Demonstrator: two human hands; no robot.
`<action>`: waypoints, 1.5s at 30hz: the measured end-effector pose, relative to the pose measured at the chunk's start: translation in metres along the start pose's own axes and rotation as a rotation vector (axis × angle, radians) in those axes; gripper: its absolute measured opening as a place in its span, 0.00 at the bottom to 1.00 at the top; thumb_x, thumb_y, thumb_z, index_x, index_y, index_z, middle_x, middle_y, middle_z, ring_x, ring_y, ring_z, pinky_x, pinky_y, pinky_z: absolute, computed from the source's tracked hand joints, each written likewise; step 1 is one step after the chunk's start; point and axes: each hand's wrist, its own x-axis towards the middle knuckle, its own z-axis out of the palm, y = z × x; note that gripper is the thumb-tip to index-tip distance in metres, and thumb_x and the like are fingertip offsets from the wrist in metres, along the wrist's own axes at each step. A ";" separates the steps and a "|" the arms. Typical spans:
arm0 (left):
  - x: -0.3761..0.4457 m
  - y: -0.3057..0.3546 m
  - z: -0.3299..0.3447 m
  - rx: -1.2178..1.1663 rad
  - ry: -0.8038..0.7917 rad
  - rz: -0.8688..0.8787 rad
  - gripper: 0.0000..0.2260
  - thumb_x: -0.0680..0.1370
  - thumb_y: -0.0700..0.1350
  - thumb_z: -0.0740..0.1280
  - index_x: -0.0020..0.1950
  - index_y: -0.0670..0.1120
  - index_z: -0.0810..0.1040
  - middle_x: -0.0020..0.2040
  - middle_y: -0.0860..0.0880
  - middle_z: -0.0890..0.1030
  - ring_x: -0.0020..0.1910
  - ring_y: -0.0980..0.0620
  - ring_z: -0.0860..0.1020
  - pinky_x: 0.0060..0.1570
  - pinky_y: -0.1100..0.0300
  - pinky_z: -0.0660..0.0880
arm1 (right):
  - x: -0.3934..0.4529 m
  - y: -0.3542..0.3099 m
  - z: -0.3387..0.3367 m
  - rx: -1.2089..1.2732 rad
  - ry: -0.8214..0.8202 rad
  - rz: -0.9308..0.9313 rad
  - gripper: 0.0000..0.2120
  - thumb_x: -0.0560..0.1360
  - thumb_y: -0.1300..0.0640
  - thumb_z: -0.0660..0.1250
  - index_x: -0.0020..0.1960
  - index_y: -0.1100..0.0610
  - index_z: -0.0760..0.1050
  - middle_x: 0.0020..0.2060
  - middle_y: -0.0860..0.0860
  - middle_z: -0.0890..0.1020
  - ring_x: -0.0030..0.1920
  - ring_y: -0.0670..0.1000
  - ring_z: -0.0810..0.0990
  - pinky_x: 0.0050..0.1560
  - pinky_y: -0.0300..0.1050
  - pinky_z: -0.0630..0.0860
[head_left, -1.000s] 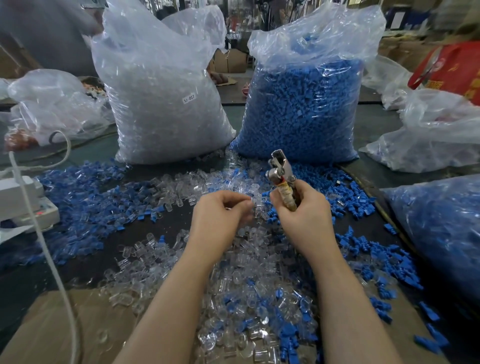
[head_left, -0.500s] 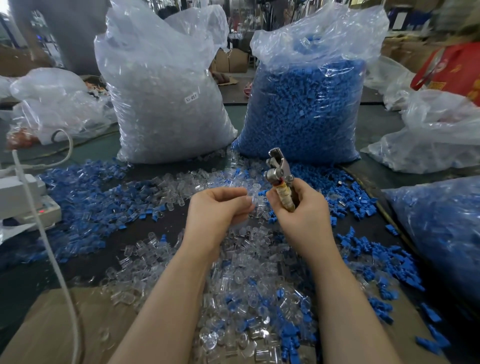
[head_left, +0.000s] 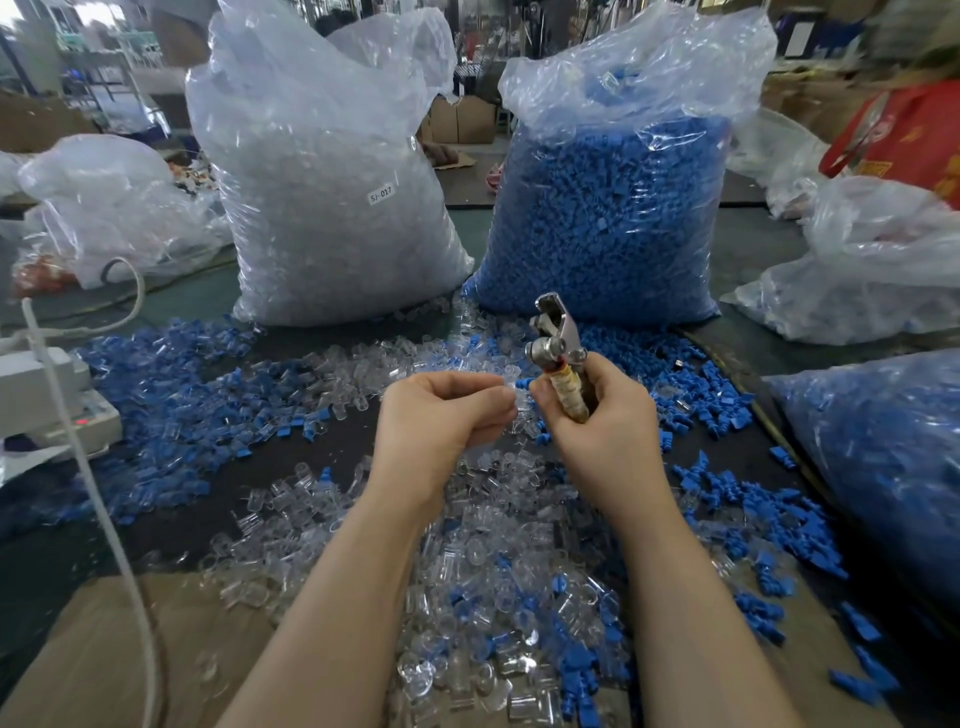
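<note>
Well short of the bag of blue pieces (head_left: 602, 223), a cardboard sheet (head_left: 78, 649) and a heap of clear and blue plastic pieces (head_left: 493, 597) lie nearest. Closer to that bag, above the heap, the left hand (head_left: 447, 421) is curled, its fingertips pinching a small clear piece (head_left: 519, 400). Beside it, the right hand (head_left: 605, 436) wraps round the handle of a metal tool (head_left: 558, 348), whose head points up toward the bag's foot. Just left of the bag stands a bag of clear pieces (head_left: 332, 208).
</note>
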 end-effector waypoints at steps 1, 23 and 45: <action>0.000 0.000 0.000 0.007 0.001 0.002 0.05 0.70 0.35 0.76 0.44 0.39 0.83 0.38 0.42 0.86 0.38 0.49 0.85 0.39 0.62 0.81 | 0.000 0.000 0.000 0.005 -0.001 -0.001 0.08 0.75 0.51 0.71 0.42 0.53 0.74 0.30 0.46 0.76 0.33 0.52 0.74 0.36 0.59 0.74; -0.001 -0.001 0.006 0.011 0.000 0.052 0.04 0.71 0.33 0.75 0.42 0.40 0.84 0.36 0.43 0.85 0.35 0.51 0.84 0.35 0.64 0.79 | 0.001 0.000 0.000 0.036 -0.077 0.023 0.07 0.74 0.48 0.68 0.43 0.52 0.76 0.31 0.42 0.79 0.31 0.44 0.74 0.34 0.51 0.73; 0.006 -0.004 0.001 0.140 0.094 0.346 0.05 0.74 0.35 0.72 0.44 0.44 0.82 0.38 0.51 0.85 0.39 0.55 0.84 0.41 0.67 0.78 | 0.005 0.003 -0.012 -0.122 -0.284 0.094 0.06 0.73 0.58 0.69 0.50 0.51 0.79 0.40 0.45 0.82 0.42 0.53 0.81 0.46 0.59 0.79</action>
